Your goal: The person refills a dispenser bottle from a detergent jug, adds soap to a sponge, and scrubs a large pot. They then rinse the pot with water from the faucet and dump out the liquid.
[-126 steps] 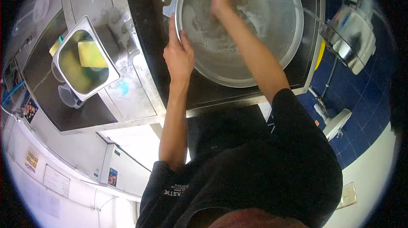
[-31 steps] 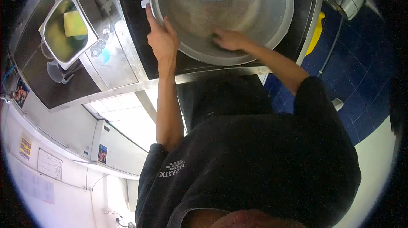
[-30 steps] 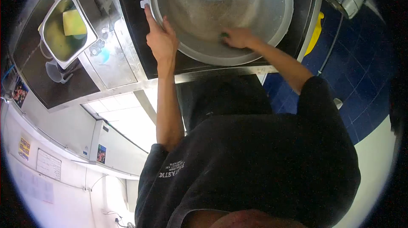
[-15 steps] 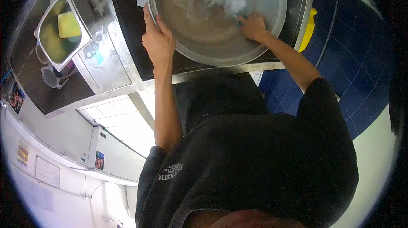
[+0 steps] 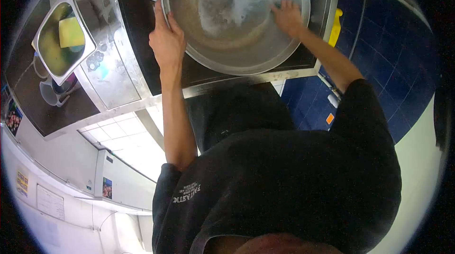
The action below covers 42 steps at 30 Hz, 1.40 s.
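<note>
A large round metal basin (image 5: 256, 64) with cloudy, foamy water inside lies in the dark recess of the steel counter. My left hand (image 5: 167, 41) grips its rim at the left, close to a metal tab, fingers and thumb pressed on the edge. Inside the basin at the right, my right hand (image 5: 288, 19) bends over the inner surface with its fingers closed. A small dark thing shows faintly at its fingertips, too hidden to name.
On the left stands a steel container (image 5: 90, 48) with a yellow sponge (image 5: 71, 32) in it. Beside it lies a clear plastic jug (image 5: 49, 92). A yellow object (image 5: 335, 29) is past the counter's right edge, above blue floor tiles.
My right hand has moved from the near part of the basin to its right side. The foam has swirled. My left hand stays on the rim while the view shifts slightly.
</note>
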### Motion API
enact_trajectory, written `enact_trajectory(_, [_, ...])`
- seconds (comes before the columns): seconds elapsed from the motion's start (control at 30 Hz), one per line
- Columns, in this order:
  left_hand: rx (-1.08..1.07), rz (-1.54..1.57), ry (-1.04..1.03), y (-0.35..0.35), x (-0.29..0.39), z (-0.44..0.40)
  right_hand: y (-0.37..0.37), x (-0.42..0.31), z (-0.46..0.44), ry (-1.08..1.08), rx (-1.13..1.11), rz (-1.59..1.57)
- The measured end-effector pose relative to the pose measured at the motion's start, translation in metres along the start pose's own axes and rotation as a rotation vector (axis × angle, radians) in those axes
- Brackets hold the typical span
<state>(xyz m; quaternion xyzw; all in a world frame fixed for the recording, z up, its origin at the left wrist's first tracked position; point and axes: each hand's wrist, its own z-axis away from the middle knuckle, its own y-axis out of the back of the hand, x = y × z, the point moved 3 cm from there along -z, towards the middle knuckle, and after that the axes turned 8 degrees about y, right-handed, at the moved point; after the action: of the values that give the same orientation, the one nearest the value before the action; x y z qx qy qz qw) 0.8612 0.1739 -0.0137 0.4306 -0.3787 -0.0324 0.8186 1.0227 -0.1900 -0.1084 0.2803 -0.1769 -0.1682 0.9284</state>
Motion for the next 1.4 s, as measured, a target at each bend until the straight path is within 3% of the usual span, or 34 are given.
enact_trajectory(0.03, [-0.006, -0.008, 0.001, -0.001, 0.004, 0.000, -0.002, -0.018, 0.007, -0.013, -0.089, -0.083])
enact_trajectory(0.1, [-0.027, -0.005, 0.019, -0.002, 0.009, -0.006, 0.017, -0.077, 0.025, 0.188, -0.228, -0.563])
enact_trajectory(0.17, [-0.051, -0.017, 0.047, -0.001, 0.007, -0.011, 0.000, -0.120, 0.009, 0.446, -0.184, -1.090])
enact_trajectory(0.2, [-0.053, -0.035, 0.024, 0.000, 0.006, -0.015, -0.005, -0.113, 0.007, 0.450, -0.191, -1.096])
enact_trajectory(0.27, [-0.051, -0.049, -0.009, 0.000, 0.005, -0.022, 0.015, -0.065, 0.010, 0.148, -0.426, -0.537])
enact_trajectory(0.33, [-0.097, -0.001, 0.017, -0.001, 0.003, -0.022, -0.017, -0.004, -0.019, 0.064, -0.058, -0.038])
enact_trajectory(0.47, [-0.081, -0.009, 0.020, -0.006, 0.000, -0.022, -0.001, 0.019, -0.026, 0.031, 0.085, 0.024])
enact_trajectory(0.53, [-0.123, 0.000, 0.024, -0.005, 0.005, -0.025, -0.016, -0.018, -0.001, 0.190, -0.152, -0.201])
enact_trajectory(0.67, [-0.123, -0.032, 0.025, -0.006, 0.005, -0.033, 0.002, -0.046, -0.004, 0.324, -0.336, -0.450])
enact_trajectory(0.73, [-0.129, -0.036, -0.017, -0.009, 0.004, -0.039, -0.039, -0.012, -0.053, -0.078, -0.051, -0.081])
enact_trajectory(0.77, [-0.129, 0.062, -0.047, -0.011, 0.003, -0.041, -0.043, 0.000, -0.078, -0.064, -0.032, -0.079])
enact_trajectory(0.83, [-0.141, 0.041, 0.009, -0.012, 0.006, -0.042, -0.046, 0.005, -0.131, -0.407, 0.036, -0.255])
enact_trajectory(0.9, [-0.170, 0.001, 0.071, -0.006, -0.001, -0.036, -0.033, -0.024, -0.174, -0.402, 0.071, -0.338])
enact_trajectory(1.0, [-0.188, 0.013, 0.045, -0.010, 0.000, -0.042, 0.009, -0.045, -0.228, -0.641, 0.323, -0.692])
enact_trajectory(1.07, [-0.154, 0.058, -0.006, -0.012, 0.002, -0.041, 0.046, -0.060, -0.250, -0.684, 0.489, -0.897])
enact_trajectory(1.13, [-0.160, 0.052, -0.019, -0.013, 0.003, -0.040, 0.082, -0.084, -0.255, -0.612, 0.611, -1.000])
enact_trajectory(1.23, [-0.165, 0.040, -0.005, -0.012, 0.007, -0.040, 0.117, -0.138, -0.224, -0.309, 0.735, -0.793])
enact_trajectory(1.3, [-0.171, 0.029, 0.017, -0.010, 0.009, -0.040, 0.119, -0.172, -0.195, -0.112, 0.648, -0.896])
enact_trajectory(1.4, [-0.205, 0.011, 0.064, -0.010, 0.006, -0.038, 0.077, -0.234, -0.172, 0.051, 0.775, -1.122])
